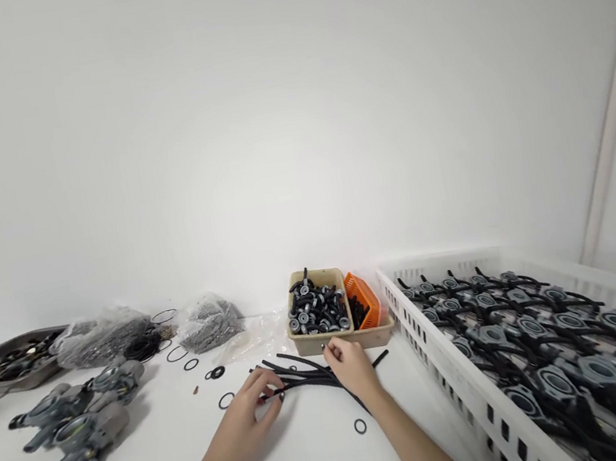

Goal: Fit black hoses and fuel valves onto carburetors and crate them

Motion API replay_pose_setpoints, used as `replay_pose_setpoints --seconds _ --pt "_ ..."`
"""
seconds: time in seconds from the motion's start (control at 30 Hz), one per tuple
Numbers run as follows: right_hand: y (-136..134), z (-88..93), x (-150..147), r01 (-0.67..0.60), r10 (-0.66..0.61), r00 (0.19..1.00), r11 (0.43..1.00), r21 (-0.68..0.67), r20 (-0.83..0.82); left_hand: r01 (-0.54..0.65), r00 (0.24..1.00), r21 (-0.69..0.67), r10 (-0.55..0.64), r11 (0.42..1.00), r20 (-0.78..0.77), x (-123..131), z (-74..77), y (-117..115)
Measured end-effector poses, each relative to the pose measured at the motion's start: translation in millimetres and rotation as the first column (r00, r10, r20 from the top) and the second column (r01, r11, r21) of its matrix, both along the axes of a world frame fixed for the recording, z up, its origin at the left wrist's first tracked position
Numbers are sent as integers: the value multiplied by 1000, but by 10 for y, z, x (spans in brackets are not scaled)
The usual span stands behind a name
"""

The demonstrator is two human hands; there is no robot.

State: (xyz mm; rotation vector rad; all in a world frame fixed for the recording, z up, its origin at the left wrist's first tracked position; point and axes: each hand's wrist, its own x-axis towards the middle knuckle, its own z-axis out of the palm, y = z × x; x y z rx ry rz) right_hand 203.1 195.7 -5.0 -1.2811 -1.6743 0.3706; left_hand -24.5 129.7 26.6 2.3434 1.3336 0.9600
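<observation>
Several thin black rubber hoses (310, 377) lie in a loose, crossing bundle on the white table. At their left ends is my left hand (255, 405), its thumb and fingers curled around a black hose. My right hand (348, 362) is over the right part of the bundle with fingertips pinched together; what they hold, if anything, is too small to make out. Just beyond it stands a beige bin (316, 302) of black and silver small parts. A black rubber ring (360, 426) lies near my right wrist, another ring (227, 400) beside my left hand.
A white slotted crate (460, 386) full of carburetors with black hoses fills the right. Loose grey carburetors (75, 430) sit at left. Behind are a metal tray (30, 379), bags of small parts (208, 323) and an orange basket (369, 303). A wall closes the back.
</observation>
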Motion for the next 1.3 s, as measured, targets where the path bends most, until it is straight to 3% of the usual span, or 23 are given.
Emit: replay_pose_setpoints --seconds 0.17,0.33,0.47,0.6,0.97,1.3 --pt "-28 44 -8 18 -19 997 1000 12 75 96 993 29 -94 995 -78 413 172 277" --pt "-8 18 -20 64 -65 983 998 14 170 120 990 39 -117 992 -81 675 -11 516" --pt "21 1 -37 98 -99 968 995 15 229 176 984 45 -177 983 11 620 -229 617" --pt "-10 34 -42 107 -105 958 994 8 266 193 976 86 -200 977 90 579 -345 620" --pt "-24 31 -36 123 -123 947 992 16 297 177 982 138 -185 974 47 621 -381 567" --pt "-35 45 -45 132 -120 938 991 -16 325 199 978 96 -204 975 42 610 -387 569"
